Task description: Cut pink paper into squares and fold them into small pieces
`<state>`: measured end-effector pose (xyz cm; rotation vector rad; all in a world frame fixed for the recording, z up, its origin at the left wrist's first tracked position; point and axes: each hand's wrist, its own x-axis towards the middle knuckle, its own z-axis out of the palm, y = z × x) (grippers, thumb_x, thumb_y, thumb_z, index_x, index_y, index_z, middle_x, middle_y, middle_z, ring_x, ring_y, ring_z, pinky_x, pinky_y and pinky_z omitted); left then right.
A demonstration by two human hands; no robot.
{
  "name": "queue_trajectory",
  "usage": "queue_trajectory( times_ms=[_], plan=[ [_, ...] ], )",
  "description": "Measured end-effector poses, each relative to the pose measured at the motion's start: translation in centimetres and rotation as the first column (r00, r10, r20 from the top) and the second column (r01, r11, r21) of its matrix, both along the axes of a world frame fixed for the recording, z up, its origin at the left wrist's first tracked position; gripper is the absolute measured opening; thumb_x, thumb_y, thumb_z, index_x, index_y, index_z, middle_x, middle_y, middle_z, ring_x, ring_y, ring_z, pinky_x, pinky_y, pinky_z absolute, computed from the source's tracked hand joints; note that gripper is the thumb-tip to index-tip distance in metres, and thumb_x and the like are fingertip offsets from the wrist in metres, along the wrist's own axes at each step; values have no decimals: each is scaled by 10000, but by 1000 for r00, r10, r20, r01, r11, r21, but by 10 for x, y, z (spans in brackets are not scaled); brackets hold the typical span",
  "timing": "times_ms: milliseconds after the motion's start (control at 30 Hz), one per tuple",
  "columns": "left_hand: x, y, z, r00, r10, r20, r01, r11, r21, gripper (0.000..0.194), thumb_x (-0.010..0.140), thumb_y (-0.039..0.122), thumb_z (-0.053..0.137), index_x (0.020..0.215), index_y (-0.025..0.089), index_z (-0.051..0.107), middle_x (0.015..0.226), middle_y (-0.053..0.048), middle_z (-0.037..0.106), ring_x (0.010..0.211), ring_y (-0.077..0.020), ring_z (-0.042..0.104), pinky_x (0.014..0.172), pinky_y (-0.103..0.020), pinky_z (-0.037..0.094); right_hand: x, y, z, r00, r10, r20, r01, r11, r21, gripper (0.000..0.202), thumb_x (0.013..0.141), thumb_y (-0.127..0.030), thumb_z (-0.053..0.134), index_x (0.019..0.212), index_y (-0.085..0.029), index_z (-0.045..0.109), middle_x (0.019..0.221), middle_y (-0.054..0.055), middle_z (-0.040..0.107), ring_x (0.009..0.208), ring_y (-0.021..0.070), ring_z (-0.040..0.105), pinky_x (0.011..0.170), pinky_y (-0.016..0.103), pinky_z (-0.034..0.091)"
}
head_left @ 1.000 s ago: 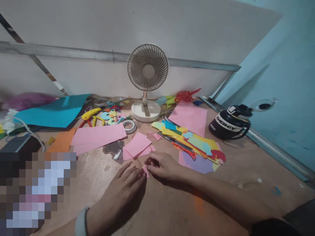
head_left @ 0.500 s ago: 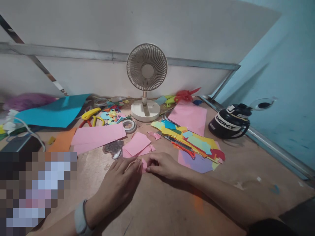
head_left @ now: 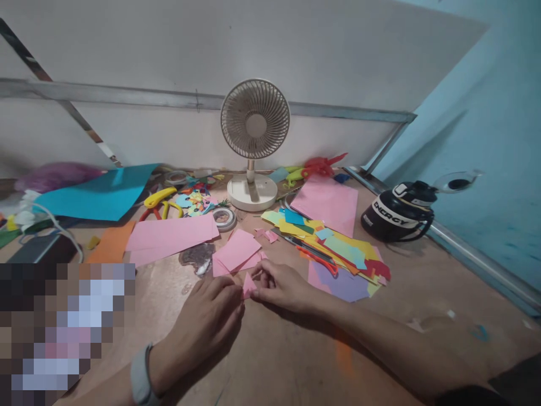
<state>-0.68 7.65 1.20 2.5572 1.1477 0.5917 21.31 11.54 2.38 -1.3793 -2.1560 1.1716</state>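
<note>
A small pink folded paper (head_left: 249, 285), triangular at the top, is held between my two hands at the middle of the table. My left hand (head_left: 213, 310), with a grey band on its wrist, pinches its left edge with curled fingers. From the right, my right hand (head_left: 281, 286) grips its lower right edge between thumb and fingers. Just behind the hands lie several pink paper pieces (head_left: 238, 251), overlapping, and small pink scraps (head_left: 267, 235).
Behind stands a fan (head_left: 256, 121). Orange-handled scissors (head_left: 323, 260) lie on coloured paper at right, near a black jug (head_left: 397, 214). Yellow-handled pliers (head_left: 160, 198), a tape roll (head_left: 224, 219) and a blue sheet (head_left: 101, 194) are at left.
More of the small pink paper shows between my hands, its pointed top now visible. The fingers of my left hand have drawn back slightly. The whole view has shifted a little.
</note>
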Motion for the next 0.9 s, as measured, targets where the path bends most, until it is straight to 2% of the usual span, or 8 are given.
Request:
queue_trajectory(
  times_ms=[167, 267, 400, 500, 567, 733, 800, 900],
  plan=[
    [-1, 2, -2, 999, 5, 37, -4, 1000, -30, 150, 971, 212, 467, 992, 190, 613, 1007, -81, 627, 914, -264, 574, 791, -439, 447, -2, -2, -6, 993, 79, -92, -69, 991, 111, 101, 859, -211, 677, 769, -175, 648, 767, -11, 612, 725, 126, 537, 644, 234, 362],
    [-4, 3, -4, 979, 87, 187, -56, 985, -166, 159, 981, 298, 511, 1063, 205, 611, 1041, -85, 642, 940, -264, 595, 809, -450, 482, -6, -7, -11, 931, -101, -350, 58, 990, -132, 164, 862, -319, 687, 816, -171, 633, 764, -2, 627, 656, 115, 544, 578, 225, 404],
    [4, -7, -2, 797, 295, 528, 52, 836, -546, 301, 1000, 382, 529, 1265, 243, 563, 1203, -105, 642, 1098, -250, 617, 931, -433, 512, -13, -21, -9, 742, -350, -571, 140, 915, -379, 311, 842, -466, 703, 848, -193, 552, 667, -41, 574, 507, 94, 496, 431, 199, 393],
    [20, -22, 2, 741, 308, 597, 193, 754, -628, 333, 1060, 377, 401, 1354, 292, 531, 1251, -98, 636, 1122, -222, 629, 921, -396, 532, -18, -31, -3, 726, -307, -616, 145, 943, -300, 290, 837, -443, 721, 815, -177, 608, 771, 1, 623, 649, 112, 570, 559, 225, 479],
    [29, -27, 2, 591, 411, 694, 406, 592, -696, 362, 1061, 378, 406, 1401, 294, 497, 1255, -116, 631, 1094, -233, 643, 884, -407, 545, -22, -36, -3, 733, -279, -620, 107, 948, -300, 286, 840, -440, 719, 810, -163, 651, 839, 31, 651, 735, 128, 604, 653, 253, 512],
    [27, -19, -1, 445, 510, 736, 434, 596, -676, 293, 979, 408, 588, 1125, 172, 680, 1028, -116, 698, 919, -234, 666, 798, -377, 553, -24, -43, -11, 740, -296, -604, -44, 875, -482, 383, 837, -523, 678, 936, -153, 677, 695, 5, 611, 533, 111, 563, 501, 250, 489],
    [22, -13, -1, 414, 557, 720, 441, 570, -693, 282, 944, 432, 639, 1022, 165, 680, 939, -94, 711, 856, -221, 679, 759, -352, 557, -17, -40, -11, 793, -227, -565, 21, 938, -347, 311, 878, -465, 623, 906, -163, 690, 661, 6, 603, 518, 119, 551, 505, 265, 490],
    [17, -10, 1, 400, 653, 643, 473, 454, -755, 327, 907, 483, 677, 877, 163, 622, 737, -49, 690, 647, -177, 670, 590, -281, 539, 1, -27, -4, 858, -76, -509, 167, 977, 136, 174, 880, -322, 576, 854, -202, 698, 722, 38, 654, 652, 167, 602, 641, 321, 528]
  ],
)
